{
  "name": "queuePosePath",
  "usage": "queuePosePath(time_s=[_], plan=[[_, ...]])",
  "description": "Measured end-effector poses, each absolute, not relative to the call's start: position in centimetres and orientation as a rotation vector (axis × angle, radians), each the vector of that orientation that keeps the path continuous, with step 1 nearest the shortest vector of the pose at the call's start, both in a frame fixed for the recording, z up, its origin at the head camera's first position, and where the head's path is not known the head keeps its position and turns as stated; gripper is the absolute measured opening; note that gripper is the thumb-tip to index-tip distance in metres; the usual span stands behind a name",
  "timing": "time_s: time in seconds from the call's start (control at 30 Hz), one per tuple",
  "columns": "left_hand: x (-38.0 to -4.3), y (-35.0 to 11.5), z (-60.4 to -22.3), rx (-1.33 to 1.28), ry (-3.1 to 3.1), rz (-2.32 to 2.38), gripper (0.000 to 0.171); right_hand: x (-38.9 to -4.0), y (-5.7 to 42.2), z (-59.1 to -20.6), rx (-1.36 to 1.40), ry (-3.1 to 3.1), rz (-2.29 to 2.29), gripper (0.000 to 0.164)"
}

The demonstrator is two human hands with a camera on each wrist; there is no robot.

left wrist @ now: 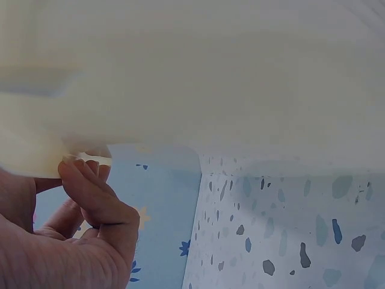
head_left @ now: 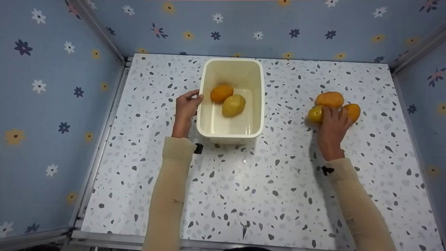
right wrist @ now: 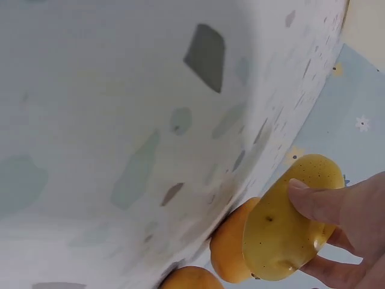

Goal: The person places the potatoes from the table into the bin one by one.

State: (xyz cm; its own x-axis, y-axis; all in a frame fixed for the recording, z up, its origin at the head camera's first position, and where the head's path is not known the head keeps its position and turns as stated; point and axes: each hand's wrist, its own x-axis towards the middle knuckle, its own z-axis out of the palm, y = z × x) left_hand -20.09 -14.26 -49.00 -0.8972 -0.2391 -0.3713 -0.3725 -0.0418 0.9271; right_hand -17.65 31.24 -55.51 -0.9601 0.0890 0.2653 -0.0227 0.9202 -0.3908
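Observation:
A cream plastic bin (head_left: pixel 237 71) stands left of the table's middle. Inside it, an orange mango-like fruit (head_left: pixel 221 93) touches a yellow potato (head_left: pixel 233 105). My left hand (head_left: pixel 185 111) pinches the bin's left rim between thumb and fingers. On the right, my right hand (head_left: pixel 333 129) grips another yellow potato (right wrist: pixel 283 226), thumb on one side and fingers on the other. Beyond that potato lies an orange mango-like fruit (head_left: pixel 329 99); a second orange fruit (head_left: pixel 353 112) sits to its right, partly covered by my fingers.
The speckled white table (head_left: pixel 278 195) has blue floral panels (head_left: pixel 237 31) along its back and sides. A metal frame rail (head_left: pixel 101 139) runs along the left edge. The bin's tall walls rise between the fruit inside and the right-hand group.

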Motion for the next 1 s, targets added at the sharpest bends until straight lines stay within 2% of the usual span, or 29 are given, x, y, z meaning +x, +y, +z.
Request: queuePosePath(time_s=[0.23,1.0], plan=[[-20.2,-14.2,-49.0,-0.687,2.113,2.082,0.038,-18.2,30.1,-54.4,-0.060,-2.844,0.494,0.048],[-20.2,-14.2,-49.1,-0.688,2.111,2.096,0.037,-20.2,26.6,-51.8,0.065,-2.754,0.509,0.046]])
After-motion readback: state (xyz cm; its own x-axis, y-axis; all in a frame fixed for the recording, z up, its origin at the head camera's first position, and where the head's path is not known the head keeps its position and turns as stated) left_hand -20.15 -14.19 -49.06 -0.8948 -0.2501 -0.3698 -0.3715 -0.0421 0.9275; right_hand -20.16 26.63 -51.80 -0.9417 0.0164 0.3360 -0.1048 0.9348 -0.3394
